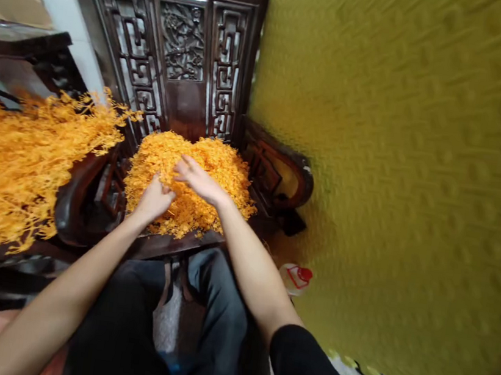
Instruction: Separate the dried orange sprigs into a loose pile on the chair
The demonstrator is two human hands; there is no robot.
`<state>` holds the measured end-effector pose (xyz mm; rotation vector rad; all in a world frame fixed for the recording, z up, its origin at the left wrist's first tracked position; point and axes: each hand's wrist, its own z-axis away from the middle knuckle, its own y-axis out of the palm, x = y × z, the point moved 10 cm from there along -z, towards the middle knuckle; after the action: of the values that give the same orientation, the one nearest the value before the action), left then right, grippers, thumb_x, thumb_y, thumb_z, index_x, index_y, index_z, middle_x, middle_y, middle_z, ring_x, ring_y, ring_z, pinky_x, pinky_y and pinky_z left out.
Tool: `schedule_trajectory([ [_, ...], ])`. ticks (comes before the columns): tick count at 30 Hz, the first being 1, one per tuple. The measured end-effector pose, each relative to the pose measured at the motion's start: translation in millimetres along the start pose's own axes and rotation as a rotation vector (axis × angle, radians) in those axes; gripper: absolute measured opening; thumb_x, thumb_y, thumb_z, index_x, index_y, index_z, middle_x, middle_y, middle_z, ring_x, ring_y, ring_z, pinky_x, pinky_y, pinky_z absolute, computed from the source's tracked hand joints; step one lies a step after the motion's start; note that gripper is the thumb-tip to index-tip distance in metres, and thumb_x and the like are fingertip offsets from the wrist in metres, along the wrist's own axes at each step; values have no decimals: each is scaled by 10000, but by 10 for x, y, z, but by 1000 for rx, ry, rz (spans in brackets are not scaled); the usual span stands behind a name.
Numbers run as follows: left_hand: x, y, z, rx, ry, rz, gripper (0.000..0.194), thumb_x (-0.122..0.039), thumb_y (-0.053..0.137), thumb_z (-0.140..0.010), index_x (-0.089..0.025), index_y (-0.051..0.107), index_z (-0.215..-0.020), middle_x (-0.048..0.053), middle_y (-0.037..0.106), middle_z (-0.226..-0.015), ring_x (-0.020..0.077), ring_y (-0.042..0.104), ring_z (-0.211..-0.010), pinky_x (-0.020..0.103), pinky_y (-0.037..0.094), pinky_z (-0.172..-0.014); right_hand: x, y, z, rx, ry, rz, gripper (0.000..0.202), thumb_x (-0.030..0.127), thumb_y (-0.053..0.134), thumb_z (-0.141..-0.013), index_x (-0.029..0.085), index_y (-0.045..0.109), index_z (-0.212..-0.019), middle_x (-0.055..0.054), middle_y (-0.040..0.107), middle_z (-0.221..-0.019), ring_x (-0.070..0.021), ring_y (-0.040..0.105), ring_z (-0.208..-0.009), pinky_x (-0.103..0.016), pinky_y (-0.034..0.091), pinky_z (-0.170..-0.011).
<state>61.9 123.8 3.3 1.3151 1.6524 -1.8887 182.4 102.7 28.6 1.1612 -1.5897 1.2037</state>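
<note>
A heap of orange dried-looking flower sprigs (229, 172) covers the seat of a dark carved wooden chair (188, 102). Over the left part of this heap is my left hand (156, 200), its fingers curled closed; what they grip, if anything, is lost among the orange bits. My right hand (200, 181) reaches across the middle of the heap, palm turned sideways. Its fingers are stretched out and slightly blurred, with nothing visible held in them. The two hands are close together but apart.
A larger mass of orange sprigs (14, 162) lies on dark furniture to the left, beyond the chair's left armrest (70, 207). A yellow-green textured foam mat (400, 170) stands upright along the right. Below the right armrest (304, 179) is a container with a red cap (304, 274).
</note>
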Motion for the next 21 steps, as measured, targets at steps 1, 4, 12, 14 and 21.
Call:
schedule_trajectory([
  [1, -116, 23, 17, -37, 58, -24, 603, -213, 619, -795, -91, 520, -1377, 116, 712, -967, 251, 678, -897, 353, 537, -828, 79, 110, 41, 31, -15, 1, 985, 753, 655, -782, 161, 414, -1531, -116, 617, -1419, -248, 582, -1309, -380, 437, -1127],
  [4, -536, 146, 201, -57, 225, -62, 801, -150, 592, -785, -76, 324, -1536, 215, 666, -1253, 315, 660, -1126, 429, 495, -1017, 304, 97, 134, -116, -42, 67, 854, 721, 661, -808, 150, 526, -1428, -107, 667, -1338, -234, 620, -1236, -354, 449, -1110],
  [12, -1255, 397, 1205, 333, 494, 271, 1035, -357, 663, -877, -217, -24, -1638, 169, 647, -1342, 209, 694, -1097, 349, 529, -993, 305, -1234, 1452, -752, 83, 34, 756, 777, 239, -953, 196, 553, -1320, -56, 665, -800, -176, 671, -680, -303, 546, -644],
  [14, -1112, 436, 1389, 408, 452, 223, 956, -423, 657, -888, -220, 100, -1638, 158, 645, -1353, 226, 680, -1138, 366, 516, -1020, 3, -1584, 2031, -886, 148, 94, 797, 774, 175, -953, 191, 509, -1382, -81, 655, -816, -194, 664, -672, -331, 539, -636],
  [21, -711, 732, 1719, 564, 428, -173, 698, -485, 543, -961, -171, 361, -1557, 132, 627, -1397, 242, 614, -1253, 405, 443, -1111, -1547, -1502, 3100, -554, 497, 264, 882, 667, 622, -839, 115, 395, -1489, -199, 602, -1372, -252, 619, -1217, -395, 484, -1045],
])
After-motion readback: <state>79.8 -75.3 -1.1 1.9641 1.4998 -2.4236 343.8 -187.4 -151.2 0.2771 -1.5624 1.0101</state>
